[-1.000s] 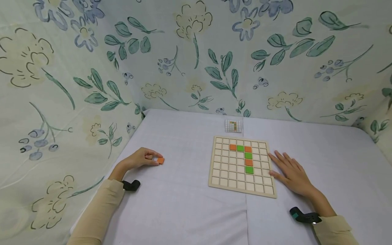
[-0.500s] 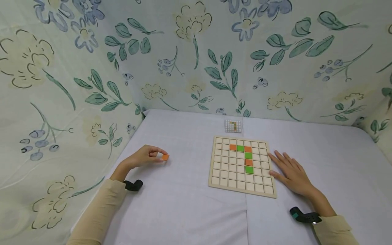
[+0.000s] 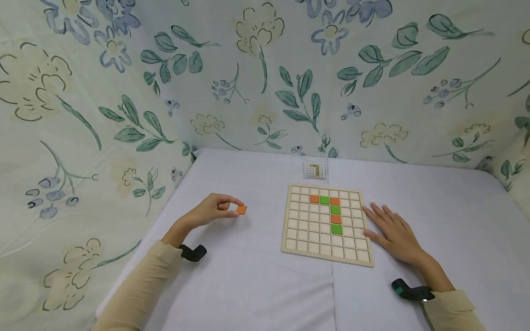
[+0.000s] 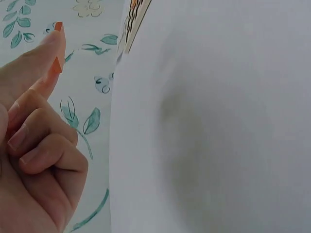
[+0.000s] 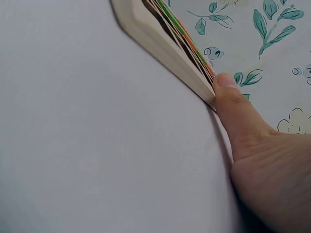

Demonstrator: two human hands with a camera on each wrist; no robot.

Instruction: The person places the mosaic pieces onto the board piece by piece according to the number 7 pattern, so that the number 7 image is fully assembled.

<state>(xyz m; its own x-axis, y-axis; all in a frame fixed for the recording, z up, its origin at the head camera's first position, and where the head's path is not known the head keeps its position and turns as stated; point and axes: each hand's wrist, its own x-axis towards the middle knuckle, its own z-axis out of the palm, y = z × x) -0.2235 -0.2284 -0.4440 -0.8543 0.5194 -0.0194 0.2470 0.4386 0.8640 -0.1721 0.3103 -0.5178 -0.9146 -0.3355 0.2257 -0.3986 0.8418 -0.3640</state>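
Observation:
Between thumb and fingertip, my left hand (image 3: 211, 210) pinches a small square orange tile (image 3: 241, 209), held above the white cloth to the left of the board. In the left wrist view the orange tile (image 4: 60, 47) is seen nearly edge-on, and the other fingers are curled toward the palm. The wooden grid board (image 3: 286, 230) carries orange and green tiles in alternation, a short row across and a column down. My right hand (image 3: 393, 234) lies flat with fingers spread, touching the board's right edge. In the right wrist view the thumb (image 5: 238, 109) meets the board's side (image 5: 165, 53).
Behind the board lies a small pattern card (image 3: 314, 170) printed with a grid and coloured squares. White cloth (image 3: 248, 276) covers the table. Floral fabric (image 3: 265, 92) hangs at the back and along the left side.
My left hand has carried the orange tile to the right and a little farther back, toward the board. The right hand and the board stay in place.

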